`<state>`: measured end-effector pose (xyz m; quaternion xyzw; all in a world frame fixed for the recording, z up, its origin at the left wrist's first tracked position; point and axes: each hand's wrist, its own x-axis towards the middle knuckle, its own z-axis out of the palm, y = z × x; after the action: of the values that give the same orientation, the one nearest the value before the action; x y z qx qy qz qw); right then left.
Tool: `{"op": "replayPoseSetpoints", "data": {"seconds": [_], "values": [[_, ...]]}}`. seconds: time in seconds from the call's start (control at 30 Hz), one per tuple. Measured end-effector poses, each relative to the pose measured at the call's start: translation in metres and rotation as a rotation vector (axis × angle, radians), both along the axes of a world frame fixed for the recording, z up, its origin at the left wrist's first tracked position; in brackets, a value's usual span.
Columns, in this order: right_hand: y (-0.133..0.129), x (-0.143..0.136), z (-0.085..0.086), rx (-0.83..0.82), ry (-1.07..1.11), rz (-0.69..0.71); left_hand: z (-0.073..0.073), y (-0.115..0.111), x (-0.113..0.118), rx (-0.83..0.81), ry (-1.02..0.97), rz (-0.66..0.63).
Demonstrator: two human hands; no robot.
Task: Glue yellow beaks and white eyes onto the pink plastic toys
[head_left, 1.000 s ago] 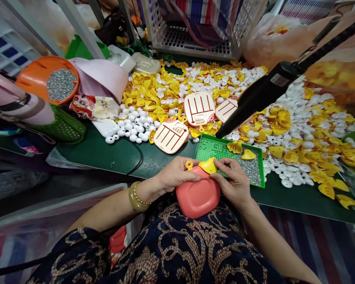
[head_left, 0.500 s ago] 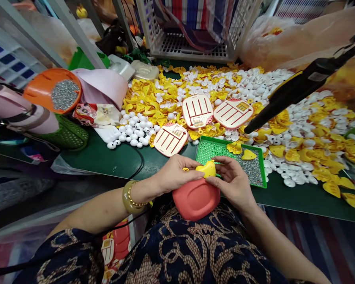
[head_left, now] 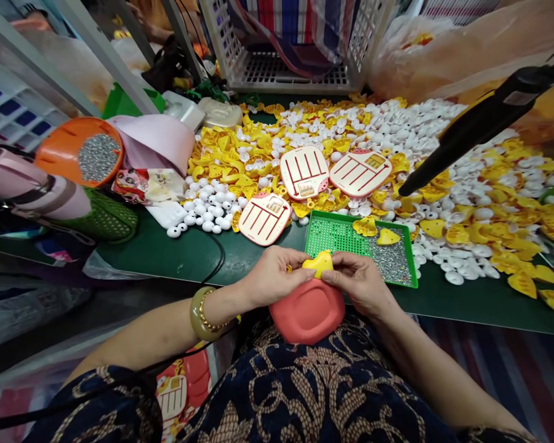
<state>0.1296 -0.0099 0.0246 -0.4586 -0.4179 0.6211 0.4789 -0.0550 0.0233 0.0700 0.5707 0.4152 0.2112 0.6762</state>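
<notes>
Evidently, the two hands are working as one: the left hand (head_left: 279, 275) and the right hand (head_left: 361, 280) pinch the yellow part (head_left: 321, 264) from either side, thumbs and fingertips nearly meeting on it. The part sits at the far edge of the red case (head_left: 307, 314), which is held just off the near edge of the bench (head_left: 166, 257). The case seems to lean on the patterned clothing (head_left: 305, 381), probably so that the body steadies it while the fingers press.

Just beyond the hands, the green tray (head_left: 335, 237) lies by the bench's near edge, I suppose to keep the tiny metal bits (head_left: 391, 263) in its right end within short reach. The screwdriver (head_left: 471, 135) slants above the bench, its tip past the tray's far right corner: close, yet out of the way.

As for room, the pile (head_left: 378, 129) of yellow and white pieces crowds in behind the tray and along its right side. More leeway shows to the left, where a green strip runs between the nearest board (head_left: 264, 219) and the bench's near edge, though a black cable (head_left: 219, 255) crosses it and could snag.
</notes>
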Motion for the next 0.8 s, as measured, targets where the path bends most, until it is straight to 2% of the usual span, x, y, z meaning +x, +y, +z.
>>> {"op": "replayPoseSetpoints", "data": {"seconds": [0.1, 0.17, 0.27, 0.33, 0.43, 0.6, 0.73, 0.77, 0.8], "values": [[0.003, 0.002, 0.002, -0.104, 0.076, 0.108, 0.000, 0.006, -0.004, -0.057, 0.013, -0.036], [0.006, 0.003, 0.004, -0.117, 0.068, 0.160, 0.000, 0.009, -0.007, -0.095, 0.019, -0.050], [0.010, 0.000, 0.007, -0.044, -0.023, 0.210, -0.003, 0.010, -0.012, -0.162, 0.006, -0.057], [0.012, -0.005, 0.007, 0.063, -0.129, 0.217, -0.007, 0.008, -0.017, -0.204, -0.012, -0.062], [0.013, -0.017, 0.004, 0.189, -0.245, 0.184, -0.015, 0.002, -0.026, -0.211, -0.040, -0.007], [0.019, -0.043, -0.013, 0.150, -0.303, 0.252, -0.031, -0.003, -0.052, -0.316, -0.065, 0.147], [0.056, -0.064, -0.016, 0.243, -0.517, 0.532, -0.039, -0.005, -0.079, -0.419, -0.121, 0.266], [0.070, -0.073, -0.014, 0.289, -0.592, 0.557, -0.039, -0.006, -0.085, -0.429, -0.128, 0.307], [0.085, -0.084, -0.013, 0.360, -0.683, 0.512, -0.040, -0.008, -0.090, -0.438, -0.130, 0.340]]}}
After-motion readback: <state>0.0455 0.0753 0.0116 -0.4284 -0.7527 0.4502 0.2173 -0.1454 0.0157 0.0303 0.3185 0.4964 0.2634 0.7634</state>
